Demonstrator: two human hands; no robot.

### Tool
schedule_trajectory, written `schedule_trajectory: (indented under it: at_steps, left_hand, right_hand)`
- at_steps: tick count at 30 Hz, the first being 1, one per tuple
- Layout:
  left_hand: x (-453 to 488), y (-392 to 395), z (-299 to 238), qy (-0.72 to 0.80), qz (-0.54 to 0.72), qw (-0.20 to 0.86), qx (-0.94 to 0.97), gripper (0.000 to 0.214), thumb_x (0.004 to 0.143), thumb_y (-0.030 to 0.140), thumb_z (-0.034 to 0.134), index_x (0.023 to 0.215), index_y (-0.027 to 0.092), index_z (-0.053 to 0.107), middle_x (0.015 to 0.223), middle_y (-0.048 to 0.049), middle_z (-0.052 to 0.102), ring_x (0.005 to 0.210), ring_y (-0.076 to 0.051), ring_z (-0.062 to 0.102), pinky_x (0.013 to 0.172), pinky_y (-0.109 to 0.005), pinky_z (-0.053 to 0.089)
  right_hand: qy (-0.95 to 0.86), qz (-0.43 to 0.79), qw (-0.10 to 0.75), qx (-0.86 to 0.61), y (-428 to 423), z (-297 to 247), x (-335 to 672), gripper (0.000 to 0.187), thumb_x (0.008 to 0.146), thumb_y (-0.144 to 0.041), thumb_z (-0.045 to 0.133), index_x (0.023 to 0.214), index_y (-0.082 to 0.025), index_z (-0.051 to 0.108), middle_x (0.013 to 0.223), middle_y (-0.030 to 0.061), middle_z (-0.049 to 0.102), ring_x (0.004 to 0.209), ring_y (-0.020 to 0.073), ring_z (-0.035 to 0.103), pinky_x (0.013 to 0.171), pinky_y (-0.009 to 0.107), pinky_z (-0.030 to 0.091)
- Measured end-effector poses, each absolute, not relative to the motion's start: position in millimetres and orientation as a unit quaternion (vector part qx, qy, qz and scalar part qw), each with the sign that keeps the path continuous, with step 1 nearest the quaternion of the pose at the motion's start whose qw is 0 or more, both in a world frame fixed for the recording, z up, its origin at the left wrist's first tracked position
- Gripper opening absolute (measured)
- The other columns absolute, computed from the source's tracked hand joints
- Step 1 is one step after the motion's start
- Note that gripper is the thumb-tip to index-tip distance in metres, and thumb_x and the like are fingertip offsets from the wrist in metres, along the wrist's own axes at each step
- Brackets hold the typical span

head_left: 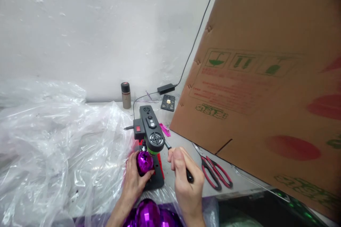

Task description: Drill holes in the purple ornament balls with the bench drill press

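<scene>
My left hand [134, 179] grips a small purple mirrored ball [144, 162] and holds it under the head of a small black bench machine [150, 131] with a red switch. My right hand [183, 181] is shut on the machine's black lever handle [189, 176], to the right of the ball. More purple mirrored balls [150, 216] lie at the bottom edge, between my forearms.
Crumpled clear plastic sheeting [53, 149] covers the left of the table. Red-handled scissors [215, 174] lie right of my right hand. A large brown cardboard sheet [266, 88] leans on the right. A small bottle [126, 95], a power adapter [166, 88] and a black remote [168, 103] sit near the wall.
</scene>
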State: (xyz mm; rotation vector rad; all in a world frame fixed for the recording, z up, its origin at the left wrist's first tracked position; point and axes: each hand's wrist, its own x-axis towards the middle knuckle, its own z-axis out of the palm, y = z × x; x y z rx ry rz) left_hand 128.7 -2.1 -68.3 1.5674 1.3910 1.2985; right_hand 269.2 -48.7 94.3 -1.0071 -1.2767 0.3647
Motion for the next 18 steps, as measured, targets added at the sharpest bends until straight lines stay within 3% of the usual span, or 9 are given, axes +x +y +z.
schedule_trajectory:
  at_steps: [6, 9, 13, 18]
  left_hand:
    - [106.2, 2.7, -57.8, 0.493, 0.470, 0.514, 0.522, 0.085, 0.073, 0.056, 0.078, 0.142, 0.018, 0.044, 0.150, -0.0176, 0.053, 0.142, -0.038, 0.046, 0.123, -0.053, 0.030]
    - [101.2, 2.3, -53.0, 0.485, 0.466, 0.540, 0.506, 0.087, 0.074, 0.058, 0.075, 0.143, 0.018, 0.040, 0.152, -0.0183, 0.050, 0.145, -0.038, 0.043, 0.124, -0.052, 0.028]
    - [109.2, 0.1, -54.8, 0.496, 0.466, 0.497, 0.538, 0.080, 0.075, 0.053, 0.075, 0.140, 0.018, 0.041, 0.148, -0.0182, 0.053, 0.141, -0.038, 0.047, 0.121, -0.055, 0.032]
    - [126.0, -1.4, -66.4, 0.519, 0.484, 0.358, 0.607, 0.071, 0.076, 0.040, 0.075, 0.138, 0.022, 0.044, 0.142, -0.0150, 0.053, 0.138, -0.037, 0.047, 0.119, -0.061, 0.034]
  right_hand:
    - [-0.566, 0.150, 0.679, -0.444, -47.0, 95.2, 267.1, 0.037, 0.104, -0.021, 0.043, 0.068, -0.021, 0.044, 0.064, -0.0034, 0.044, 0.063, 0.0103, 0.048, 0.059, 0.023, 0.040]
    - [-0.568, 0.146, 0.680, -0.441, -46.9, 96.4, 266.1, 0.036, 0.105, -0.020, 0.043, 0.068, -0.021, 0.043, 0.065, -0.0038, 0.044, 0.063, 0.0096, 0.047, 0.058, 0.022, 0.039]
    - [-0.571, 0.140, 0.682, -0.436, -47.6, 96.5, 266.0, 0.035, 0.105, -0.019, 0.042, 0.069, -0.022, 0.041, 0.066, -0.0039, 0.044, 0.063, 0.0095, 0.047, 0.059, 0.022, 0.039]
    - [-0.574, 0.143, 0.680, -0.433, -48.7, 91.7, 267.7, 0.034, 0.104, -0.018, 0.042, 0.071, -0.022, 0.041, 0.067, -0.0036, 0.043, 0.064, 0.0099, 0.047, 0.059, 0.023, 0.039]
